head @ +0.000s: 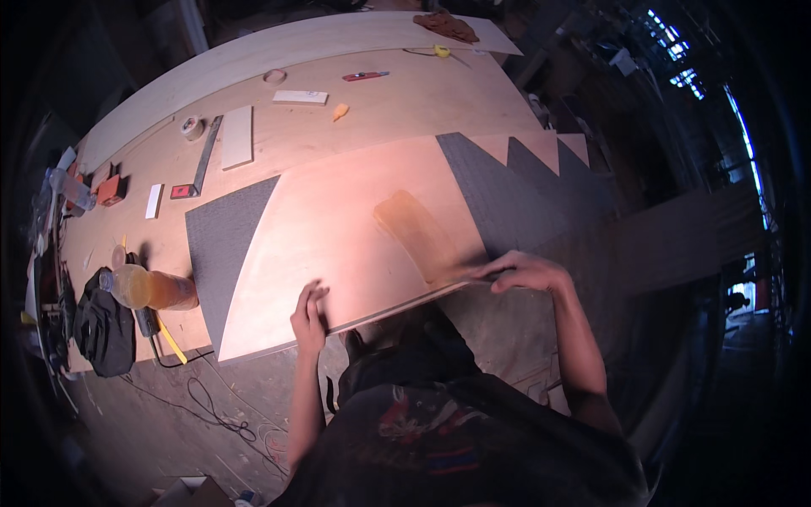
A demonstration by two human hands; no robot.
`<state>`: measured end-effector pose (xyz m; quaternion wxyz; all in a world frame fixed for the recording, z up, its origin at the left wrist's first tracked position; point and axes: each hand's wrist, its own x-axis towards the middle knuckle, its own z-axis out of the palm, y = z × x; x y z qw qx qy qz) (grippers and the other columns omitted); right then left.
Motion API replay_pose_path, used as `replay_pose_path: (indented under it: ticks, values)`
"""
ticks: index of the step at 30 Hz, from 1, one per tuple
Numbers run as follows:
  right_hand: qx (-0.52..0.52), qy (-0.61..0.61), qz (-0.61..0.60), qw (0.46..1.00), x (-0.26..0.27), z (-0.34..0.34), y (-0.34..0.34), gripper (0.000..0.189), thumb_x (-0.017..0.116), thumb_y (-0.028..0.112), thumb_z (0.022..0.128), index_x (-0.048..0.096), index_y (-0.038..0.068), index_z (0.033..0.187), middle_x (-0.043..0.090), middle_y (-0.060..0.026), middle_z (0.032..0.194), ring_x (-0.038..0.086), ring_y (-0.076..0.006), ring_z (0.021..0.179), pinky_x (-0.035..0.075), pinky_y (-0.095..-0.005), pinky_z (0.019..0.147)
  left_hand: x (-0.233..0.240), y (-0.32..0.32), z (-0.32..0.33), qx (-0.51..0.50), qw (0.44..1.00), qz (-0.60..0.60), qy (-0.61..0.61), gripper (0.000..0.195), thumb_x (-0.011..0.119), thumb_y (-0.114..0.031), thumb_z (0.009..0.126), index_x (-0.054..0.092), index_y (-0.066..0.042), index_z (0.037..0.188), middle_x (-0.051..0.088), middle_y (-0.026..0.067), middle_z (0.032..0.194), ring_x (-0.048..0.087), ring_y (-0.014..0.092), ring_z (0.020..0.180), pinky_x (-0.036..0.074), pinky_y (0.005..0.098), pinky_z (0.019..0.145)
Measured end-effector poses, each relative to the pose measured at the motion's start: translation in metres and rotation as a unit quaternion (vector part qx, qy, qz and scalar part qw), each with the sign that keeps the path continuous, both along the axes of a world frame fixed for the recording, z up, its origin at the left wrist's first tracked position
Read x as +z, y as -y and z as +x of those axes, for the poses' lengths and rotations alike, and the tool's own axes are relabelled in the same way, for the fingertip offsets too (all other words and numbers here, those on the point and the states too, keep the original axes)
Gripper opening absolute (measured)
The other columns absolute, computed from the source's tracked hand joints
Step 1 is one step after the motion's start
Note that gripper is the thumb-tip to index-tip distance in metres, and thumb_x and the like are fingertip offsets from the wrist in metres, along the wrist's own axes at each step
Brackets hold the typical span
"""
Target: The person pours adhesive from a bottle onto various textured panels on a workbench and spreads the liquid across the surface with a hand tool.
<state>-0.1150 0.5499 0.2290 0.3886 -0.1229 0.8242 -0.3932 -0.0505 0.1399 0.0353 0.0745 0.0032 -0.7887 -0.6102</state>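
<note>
A pale wood-faced panel (329, 215) lies before me on the workbench, with dark grey sheet areas (231, 247) at both sides. An amber, glue-like smear (415, 234) runs across its face down to the front edge. My left hand (309, 320) is at that edge, left of centre, its fingers raised and slightly apart. Nothing shows in it. At the right end of the same edge is my right hand (529, 269), its blurred fingers stretched toward the lower end of the smear. Whether it holds something thin is hidden.
On the workbench (393, 95) lie a try square (206, 158), tape rolls (192, 128), a utility knife (365, 75), wood offcuts (237, 138) and a yellow tape measure (441, 51). A bottle of amber liquid (152, 288) lies at the left beside a black cloth (104, 329). Cables (222, 415) cross the floor.
</note>
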Motion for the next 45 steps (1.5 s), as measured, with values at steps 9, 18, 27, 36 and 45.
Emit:
replay_pose_path:
  ticks: [9, 18, 27, 36, 45]
  values:
    - [0.182, -0.311, 0.073, 0.93, -0.091, -0.195, 0.053, 0.058, 0.071, 0.031, 0.078, 0.061, 0.016, 0.133, 0.053, -0.0157, 0.141, 0.051, -0.0325, 0.128, 0.041, -0.0368, 0.107, -0.097, -0.043, 0.227, 0.44, 0.888, -0.018, 0.132, 0.047, 0.035, -0.035, 0.107, 0.052, 0.001, 0.133, 0.07, 0.0113, 0.077, 0.062, 0.016, 0.072, 0.048, 0.035, 0.084]
    - [0.494, -0.227, 0.071, 0.837, -0.079, -0.27, 0.068, 0.064, 0.071, 0.037, 0.071, 0.061, 0.018, 0.132, 0.051, -0.0155, 0.143, 0.044, -0.0329, 0.134, 0.039, -0.0428, 0.108, -0.169, -0.351, 0.309, 0.516, 0.684, 0.325, 0.4, 0.046, 0.052, -0.043, 0.101, 0.057, -0.003, 0.122, 0.071, 0.0127, 0.094, 0.07, 0.024, 0.084, 0.051, 0.0348, 0.076]
    - [0.73, -0.228, 0.139, 0.63, -0.118, -0.358, 0.066, 0.074, 0.079, 0.033, 0.064, 0.061, 0.02, 0.134, 0.048, 0.0008, 0.148, 0.032, -0.0283, 0.143, 0.034, -0.0408, 0.114, -0.117, -0.49, 0.329, 0.54, 0.6, 0.316, 0.499, 0.047, 0.057, -0.039, 0.098, 0.055, -0.003, 0.128, 0.072, 0.0123, 0.103, 0.069, 0.022, 0.087, 0.048, 0.0324, 0.072]
    - [0.697, -0.2, 0.214, 0.654, -0.105, -0.434, 0.013, 0.068, 0.078, 0.033, 0.061, 0.067, 0.017, 0.126, 0.054, -0.0051, 0.142, 0.043, -0.0303, 0.136, 0.039, -0.039, 0.109, -0.111, -0.542, 0.336, 0.609, 0.561, 0.348, 0.441, 0.047, 0.056, -0.037, 0.099, 0.051, -0.002, 0.13, 0.071, 0.0109, 0.1, 0.068, 0.021, 0.083, 0.049, 0.033, 0.072]
    - [0.581, -0.26, 0.083, 0.766, -0.048, -0.406, -0.012, 0.057, 0.074, 0.031, 0.067, 0.069, 0.012, 0.121, 0.063, -0.0133, 0.129, 0.06, -0.027, 0.118, 0.047, -0.0349, 0.1, -0.144, -0.594, 0.354, 0.562, 0.591, 0.374, 0.441, 0.055, 0.058, -0.039, 0.098, 0.049, 0.004, 0.133, 0.07, 0.0136, 0.105, 0.07, 0.023, 0.088, 0.05, 0.0306, 0.07]
